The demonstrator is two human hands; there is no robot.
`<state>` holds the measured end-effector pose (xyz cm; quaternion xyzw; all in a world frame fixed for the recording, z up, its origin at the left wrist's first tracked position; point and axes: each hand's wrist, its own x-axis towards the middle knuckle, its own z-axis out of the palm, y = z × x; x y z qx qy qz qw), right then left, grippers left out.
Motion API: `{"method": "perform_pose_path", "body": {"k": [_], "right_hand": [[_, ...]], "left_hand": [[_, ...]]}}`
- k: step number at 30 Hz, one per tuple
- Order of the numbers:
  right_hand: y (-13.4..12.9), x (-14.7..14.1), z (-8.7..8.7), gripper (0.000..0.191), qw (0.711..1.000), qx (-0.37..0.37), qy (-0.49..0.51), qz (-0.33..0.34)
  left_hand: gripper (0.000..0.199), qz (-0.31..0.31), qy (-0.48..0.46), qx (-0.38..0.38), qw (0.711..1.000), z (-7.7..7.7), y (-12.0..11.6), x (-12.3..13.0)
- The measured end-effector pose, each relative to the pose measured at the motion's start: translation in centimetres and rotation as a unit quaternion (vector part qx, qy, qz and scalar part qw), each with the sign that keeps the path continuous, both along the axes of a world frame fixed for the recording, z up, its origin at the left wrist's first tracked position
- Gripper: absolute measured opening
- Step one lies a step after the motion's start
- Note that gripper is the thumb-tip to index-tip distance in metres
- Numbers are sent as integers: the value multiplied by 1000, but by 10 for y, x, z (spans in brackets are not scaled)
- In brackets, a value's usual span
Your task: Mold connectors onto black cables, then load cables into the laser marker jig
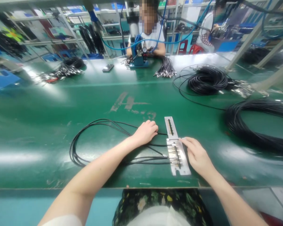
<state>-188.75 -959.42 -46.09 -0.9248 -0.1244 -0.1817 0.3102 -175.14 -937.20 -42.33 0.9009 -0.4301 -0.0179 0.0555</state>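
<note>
A slotted metal fixture (184, 163) lies on the green table, with a narrower slotted plate (168, 123) at its far end. Several black cables (151, 158) run in from the left, their metal ends side by side in the fixture. My left hand (146, 131) is closed over one black cable, which comes out beside its fingers toward the plate. Its fingertips are partly hidden. At the fixture's right edge, where the two plates meet, my right hand (199, 155) has its thumb and fingers together on the metal. The cables loop round on the table at left.
Big coils of black cable (235, 125) lie at right, with another coil (207, 80) behind. Across the table a person (153, 39) sits at a blue press (138, 56), beside a cable bundle (166, 67). A phone-like object (108, 68) and more cables (68, 69) lie far left.
</note>
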Motion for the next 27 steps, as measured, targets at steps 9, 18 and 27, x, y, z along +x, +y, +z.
{"method": "perform_pose_path", "body": {"k": [9,18,27], "right_hand": [[1,0,5,38,997,76,14,-3],[0,-4,7,38,998,58,12,12],[0,-2,0,41,996,-77,-15,48]], "left_hand": [[21,75,-25,-81,994,14,33,-55],[28,29,-10,-26,999,-1,2,-77],[31,8,-11,7,1000,-10,2,-78]]}}
